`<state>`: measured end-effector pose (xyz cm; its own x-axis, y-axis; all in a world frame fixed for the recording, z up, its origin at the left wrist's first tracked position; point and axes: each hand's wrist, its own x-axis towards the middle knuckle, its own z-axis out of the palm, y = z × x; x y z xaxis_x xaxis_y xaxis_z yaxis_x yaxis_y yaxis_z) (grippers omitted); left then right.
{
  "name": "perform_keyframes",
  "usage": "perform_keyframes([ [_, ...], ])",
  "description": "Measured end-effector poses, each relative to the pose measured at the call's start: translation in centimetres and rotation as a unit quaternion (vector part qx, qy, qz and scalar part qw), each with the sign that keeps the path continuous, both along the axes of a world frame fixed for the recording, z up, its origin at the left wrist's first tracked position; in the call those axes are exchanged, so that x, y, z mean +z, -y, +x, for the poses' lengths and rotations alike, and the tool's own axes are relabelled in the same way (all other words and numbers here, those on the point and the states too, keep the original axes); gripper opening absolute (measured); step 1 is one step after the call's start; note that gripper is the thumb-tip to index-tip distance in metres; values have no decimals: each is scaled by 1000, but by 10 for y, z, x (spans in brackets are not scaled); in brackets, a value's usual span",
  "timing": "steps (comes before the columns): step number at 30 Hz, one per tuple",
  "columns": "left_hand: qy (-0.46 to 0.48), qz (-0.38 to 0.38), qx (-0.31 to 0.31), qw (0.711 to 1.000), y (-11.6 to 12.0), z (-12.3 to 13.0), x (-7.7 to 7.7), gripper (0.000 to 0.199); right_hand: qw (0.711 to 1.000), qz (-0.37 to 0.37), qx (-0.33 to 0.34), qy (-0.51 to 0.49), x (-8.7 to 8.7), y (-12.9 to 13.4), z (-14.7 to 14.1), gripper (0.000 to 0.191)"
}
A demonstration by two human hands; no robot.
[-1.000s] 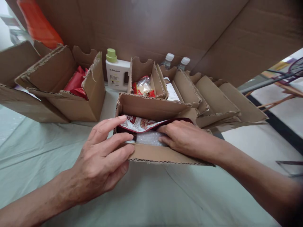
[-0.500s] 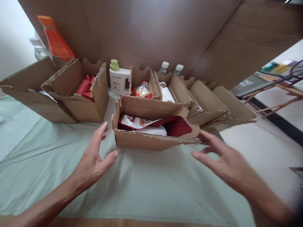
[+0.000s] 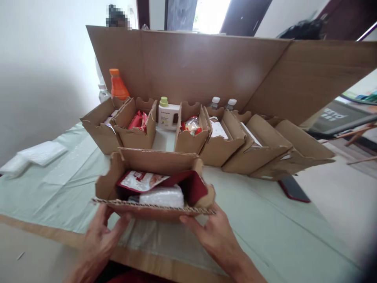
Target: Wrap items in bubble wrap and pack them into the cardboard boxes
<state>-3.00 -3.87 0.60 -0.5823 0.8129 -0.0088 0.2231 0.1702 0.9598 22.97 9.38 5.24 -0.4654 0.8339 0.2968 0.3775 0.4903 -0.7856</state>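
Note:
A long open cardboard box point(image 3: 153, 212) is near the table's front edge, between my hands. My left hand point(image 3: 100, 234) grips its near left corner, thumb on the front wall, its other fingers partly hidden by the box. At the near right corner, my right hand point(image 3: 216, 236) holds it in the same way. Inside lie a dark red and white printed packet point(image 3: 144, 180) and a clear-wrapped white packet point(image 3: 161, 195). The red packet's plain side stands up at the right.
Behind it stand several cardboard bins, one with a red packet point(image 3: 137, 120), another with a snack bag point(image 3: 193, 125). A white bottle point(image 3: 167, 116) and an orange bottle point(image 3: 118, 86) stand near a tall cardboard panel point(image 3: 188, 65). Plastic packs point(image 3: 43, 152) lie left; a dark flat device point(image 3: 293, 188) right.
My hands have gone from open beside the box to gripping its near corners. The box has come towards me, away from the row of bins. My view has tilted up.

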Motion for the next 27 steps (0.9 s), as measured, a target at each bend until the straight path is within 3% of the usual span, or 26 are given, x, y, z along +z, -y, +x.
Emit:
perform_keyframes([
  [2,-10,29,37,999,0,-11,19,59,999,-23,23,-30,9,-10,-22,48],
  [4,-24,83,33,996,-19,-7,38,65,998,-27,17,-48,20,-25,-28,46],
  [7,-66,164,-23,984,-48,16,50,62,999,30,-27,-24,30,-35,-3,36],
  [10,-99,177,-83,976,-45,44,39,69,994,72,-86,0,26,-23,38,31],
  [13,-87,156,-81,981,-16,59,11,71,998,27,-64,13,8,-12,53,37],
  [16,-50,115,-16,992,10,57,-16,71,999,-46,0,-23,-12,-26,25,47],
  [19,-27,90,17,995,20,52,-32,77,988,-85,52,-122,-24,-57,-25,58],
  [23,-52,117,-4,992,20,54,-34,81,973,-86,67,-202,-29,-88,-77,70],
  [27,-54,139,-9,989,16,61,-29,80,976,-55,33,-208,-31,-96,-103,78],
])
